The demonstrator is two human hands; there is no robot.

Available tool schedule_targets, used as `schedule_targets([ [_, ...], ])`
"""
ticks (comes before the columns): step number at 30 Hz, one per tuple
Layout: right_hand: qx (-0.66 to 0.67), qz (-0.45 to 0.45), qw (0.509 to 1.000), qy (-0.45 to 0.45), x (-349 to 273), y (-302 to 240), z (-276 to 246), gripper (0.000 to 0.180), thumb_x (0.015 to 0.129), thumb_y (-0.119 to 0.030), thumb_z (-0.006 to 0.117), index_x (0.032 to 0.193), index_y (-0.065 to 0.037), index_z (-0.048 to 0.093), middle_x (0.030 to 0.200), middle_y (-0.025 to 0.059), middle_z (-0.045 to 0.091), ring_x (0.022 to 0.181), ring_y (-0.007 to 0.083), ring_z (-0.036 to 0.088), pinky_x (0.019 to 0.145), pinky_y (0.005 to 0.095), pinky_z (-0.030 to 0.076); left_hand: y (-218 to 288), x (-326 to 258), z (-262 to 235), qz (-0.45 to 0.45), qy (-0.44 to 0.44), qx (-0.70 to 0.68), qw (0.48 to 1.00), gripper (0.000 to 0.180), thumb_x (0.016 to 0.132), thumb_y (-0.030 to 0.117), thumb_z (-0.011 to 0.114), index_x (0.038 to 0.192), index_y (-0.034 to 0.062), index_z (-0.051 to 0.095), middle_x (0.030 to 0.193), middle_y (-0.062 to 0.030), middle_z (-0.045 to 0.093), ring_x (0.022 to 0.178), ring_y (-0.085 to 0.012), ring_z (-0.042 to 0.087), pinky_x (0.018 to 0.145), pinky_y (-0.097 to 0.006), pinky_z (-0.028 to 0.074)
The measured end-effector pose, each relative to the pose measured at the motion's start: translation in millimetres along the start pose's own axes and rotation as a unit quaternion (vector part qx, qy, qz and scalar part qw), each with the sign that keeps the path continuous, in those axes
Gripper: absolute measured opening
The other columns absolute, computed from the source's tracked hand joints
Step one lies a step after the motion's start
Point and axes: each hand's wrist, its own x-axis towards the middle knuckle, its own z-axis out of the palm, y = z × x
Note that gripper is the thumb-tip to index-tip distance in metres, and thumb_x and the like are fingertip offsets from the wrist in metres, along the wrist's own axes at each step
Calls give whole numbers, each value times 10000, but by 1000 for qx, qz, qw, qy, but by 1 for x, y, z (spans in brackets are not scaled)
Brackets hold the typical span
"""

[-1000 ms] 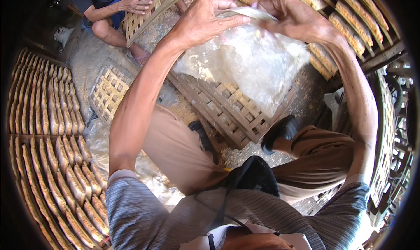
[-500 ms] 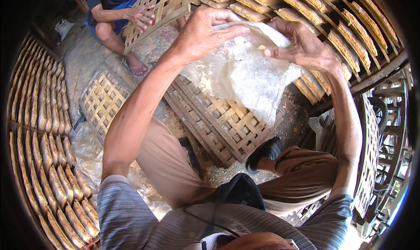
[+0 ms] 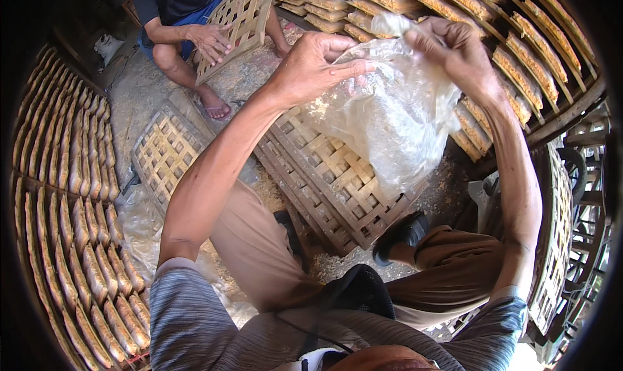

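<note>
Both forearms reach up and forward from the lower edge, elbows bent, hands raised side by side in the upper middle of the view. The left hand [image 3: 315, 63] has its back to the camera, fingers curled and pinched shut on the upper left edge of a clear plastic bag [image 3: 389, 121]. The right hand [image 3: 454, 50] is bent at the wrist, its fingers folded over and gripping the bag's top right edge, where the film bunches into a small crumpled tuft. The bag hangs slack between the two hands, translucent and wrinkled, its lower end drooping in front of a woven bamboo tray [image 3: 331, 176] that lies on the ground between the person's knees. A second tray [image 3: 165, 154], paler, lies to the left of it. Racks of flat tan slabs [image 3: 71, 196] curve along the left side, and more fill the upper right [image 3: 519, 53]. At the top left another person's hand [image 3: 211, 43] rests on an upright lattice panel [image 3: 243, 17].
</note>
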Motion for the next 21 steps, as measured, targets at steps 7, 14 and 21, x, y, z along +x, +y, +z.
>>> schedule_targets([
  [7, -112, -61, 971, 203, 0, 21, -46, 549, 957, -507, 707, 1303, -81, 684, 1156, 120, 729, 1062, 248, 694, 941, 440, 563, -13, 7, -4, -2, 23, -5, 1000, 219, 953, 176, 765, 1070, -9, 775, 891, -77, 767, 781, -115, 721, 639, -274, 613],
  [14, -195, -212, 956, 57, -9, -1, 26, 415, 1033, -411, 623, 1127, -31, 760, 831, 97, 749, 782, 183, 731, 766, 393, 609, 0, -2, 16, -9, -22, 13, 1000, 271, 972, 220, 750, 1101, -18, 768, 903, -97, 771, 710, -123, 715, 590, -267, 574],
  [21, -88, 21, 995, 32, -12, 31, -6, 515, 1055, -488, 561, 1120, -18, 759, 896, 134, 746, 812, 203, 716, 819, 407, 583, -18, -3, 0, -70, -89, 94, 989, 360, 965, 322, 758, 1076, -20, 752, 863, -59, 745, 719, -78, 680, 636, -247, 526],
])
